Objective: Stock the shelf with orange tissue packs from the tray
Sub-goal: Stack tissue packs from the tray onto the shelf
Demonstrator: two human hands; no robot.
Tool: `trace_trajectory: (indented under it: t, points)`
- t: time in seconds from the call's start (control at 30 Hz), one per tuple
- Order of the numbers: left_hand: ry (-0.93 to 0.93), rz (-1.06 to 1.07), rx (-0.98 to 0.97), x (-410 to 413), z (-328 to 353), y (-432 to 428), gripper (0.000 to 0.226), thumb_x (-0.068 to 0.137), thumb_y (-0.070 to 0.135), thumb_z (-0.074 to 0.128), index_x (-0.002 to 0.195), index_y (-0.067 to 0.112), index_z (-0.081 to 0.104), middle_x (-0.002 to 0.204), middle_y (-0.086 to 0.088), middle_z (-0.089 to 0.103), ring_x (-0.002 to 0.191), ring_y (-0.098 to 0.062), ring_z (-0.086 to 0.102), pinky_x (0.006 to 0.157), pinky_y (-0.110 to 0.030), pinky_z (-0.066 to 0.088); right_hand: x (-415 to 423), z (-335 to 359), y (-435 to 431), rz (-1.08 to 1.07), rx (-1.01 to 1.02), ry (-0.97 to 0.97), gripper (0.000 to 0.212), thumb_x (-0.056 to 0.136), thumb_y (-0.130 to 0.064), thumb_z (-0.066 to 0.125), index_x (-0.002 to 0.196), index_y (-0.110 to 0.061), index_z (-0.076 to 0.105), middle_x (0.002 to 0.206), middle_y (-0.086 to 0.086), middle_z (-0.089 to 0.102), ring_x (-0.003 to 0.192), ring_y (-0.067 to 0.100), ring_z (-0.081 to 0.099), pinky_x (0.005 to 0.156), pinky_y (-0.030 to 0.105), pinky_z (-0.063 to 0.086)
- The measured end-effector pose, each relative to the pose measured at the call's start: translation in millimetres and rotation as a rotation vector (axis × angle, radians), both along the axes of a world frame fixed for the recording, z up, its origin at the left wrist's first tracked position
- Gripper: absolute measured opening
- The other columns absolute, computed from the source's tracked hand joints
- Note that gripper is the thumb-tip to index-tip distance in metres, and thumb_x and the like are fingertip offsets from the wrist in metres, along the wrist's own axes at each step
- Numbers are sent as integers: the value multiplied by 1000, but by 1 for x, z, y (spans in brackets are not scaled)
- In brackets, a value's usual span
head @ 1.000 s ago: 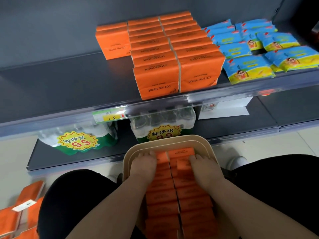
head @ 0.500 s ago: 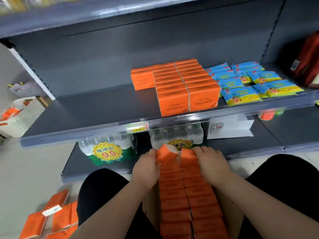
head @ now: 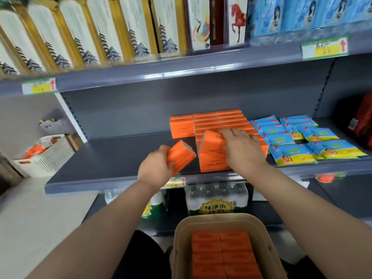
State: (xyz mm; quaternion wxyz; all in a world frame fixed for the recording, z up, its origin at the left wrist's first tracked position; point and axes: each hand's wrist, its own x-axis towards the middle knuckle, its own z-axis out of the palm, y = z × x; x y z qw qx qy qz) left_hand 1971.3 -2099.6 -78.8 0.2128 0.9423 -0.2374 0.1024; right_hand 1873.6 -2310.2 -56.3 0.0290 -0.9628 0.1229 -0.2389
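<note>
Holds a tilted orange tissue pack [head: 182, 156] in the curled left grip [head: 155, 168] at frame centre over the shelf [head: 112, 158], clasps a second pack [head: 211, 147] in the right grip [head: 241, 150] against the stocked rows [head: 205, 119], spare packs [head: 221, 252] in the tray [head: 179, 238] below.

On the shelf [head: 112, 158], the tissue packs [head: 207, 120] stand in rows mid-right; flat packets [head: 291, 156] lie just right of them. Below and nearer, the tray [head: 178, 236], more packs [head: 221, 254] lying in it; bottled water [head: 216, 196] stands behind it.
</note>
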Motion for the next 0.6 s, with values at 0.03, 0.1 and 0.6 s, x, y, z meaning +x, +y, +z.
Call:
trace_trajectory:
  t: [0.03, 0.1, 0.6]
  points:
    - [4, 2, 31, 12, 4, -2, 36, 86, 22, 59, 120, 15, 50, 109, -11, 64, 103, -34, 59, 78, -38, 46, 11, 3, -4, -4, -14, -2, 51, 85, -11, 58, 132, -24, 43, 124, 2, 54, 116, 26, 46, 91, 41, 34]
    - [27, 31, 82, 39, 11, -6, 35, 87, 23, 58, 120, 15, 49, 110, -12, 65, 104, -36, 59, 81, -40, 48, 33, 9, -15, -20, -41, 0, 52, 84, -10, 59, 132, -22, 43, 124, 3, 54, 117, 27, 46, 93, 41, 34]
    - [-22, 97, 389, 215, -22, -103, 43, 89, 14, 52, 131, 13, 41, 123, -12, 49, 119, -31, 41, 90, -43, 46, 155, 3, -82, -34, -53, 117, 59, 87, -21, 53, 142, -26, 35, 135, 3, 48, 127, 26, 41, 99, 43, 34]
